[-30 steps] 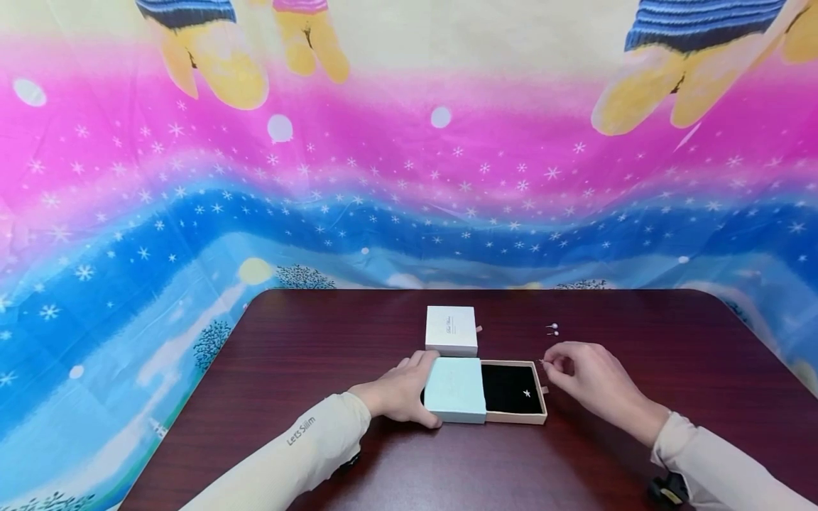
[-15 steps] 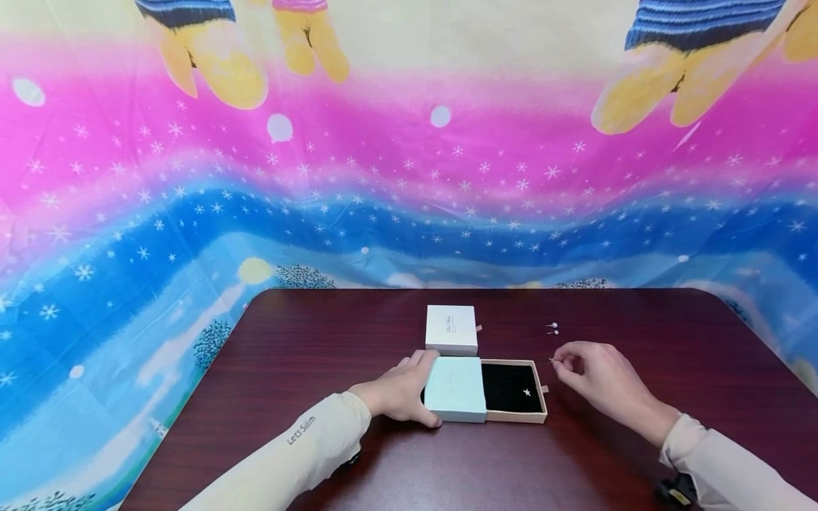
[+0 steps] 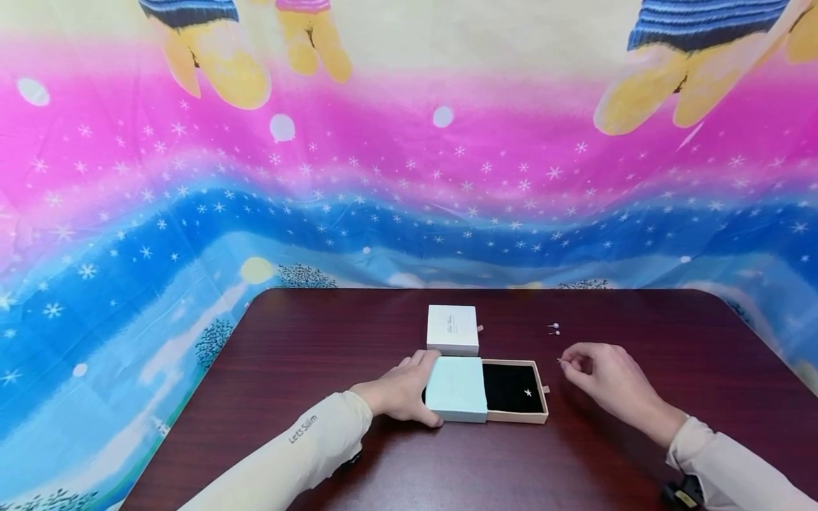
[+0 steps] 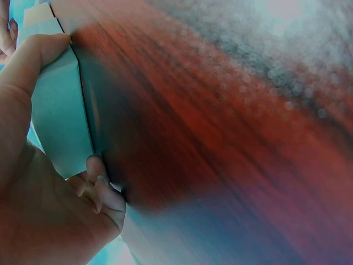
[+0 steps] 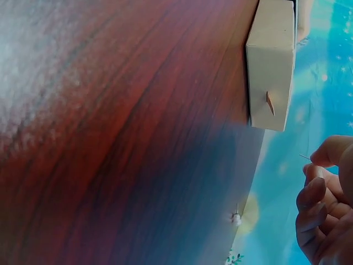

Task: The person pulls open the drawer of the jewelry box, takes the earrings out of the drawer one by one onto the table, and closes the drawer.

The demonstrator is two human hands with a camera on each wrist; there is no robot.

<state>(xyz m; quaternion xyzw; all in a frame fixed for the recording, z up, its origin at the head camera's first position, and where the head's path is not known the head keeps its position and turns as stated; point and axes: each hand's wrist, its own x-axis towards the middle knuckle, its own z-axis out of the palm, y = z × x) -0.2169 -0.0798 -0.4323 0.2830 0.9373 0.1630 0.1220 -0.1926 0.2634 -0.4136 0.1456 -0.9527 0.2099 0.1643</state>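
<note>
My left hand (image 3: 401, 392) grips the pale blue sleeve (image 3: 456, 387) of a small jewellery box, thumb on the near side and fingers on the far side. The box's drawer (image 3: 517, 418) is pulled out to the right, and a small star-shaped stud earring (image 3: 527, 392) sits on its black lining. Right of the drawer, my right hand (image 3: 610, 376) pinches a tiny stud earring (image 3: 559, 360) between thumb and forefinger. Its thin post (image 5: 304, 157) sticks out of the fingertips in the right wrist view; the rest is mostly hidden by the fingers.
Just behind the blue box stands a closed white box (image 3: 451, 328) with a ribbon tab (image 3: 481, 328). Two pearl earrings (image 3: 556, 326) lie on the dark wooden table (image 3: 358, 326), beyond the right hand. A printed cloth (image 3: 409, 163) hangs behind the table.
My right hand has moved right, away from the drawer's edge, with the tiny stud earring still pinched. The left hand and both boxes have stayed in place.
</note>
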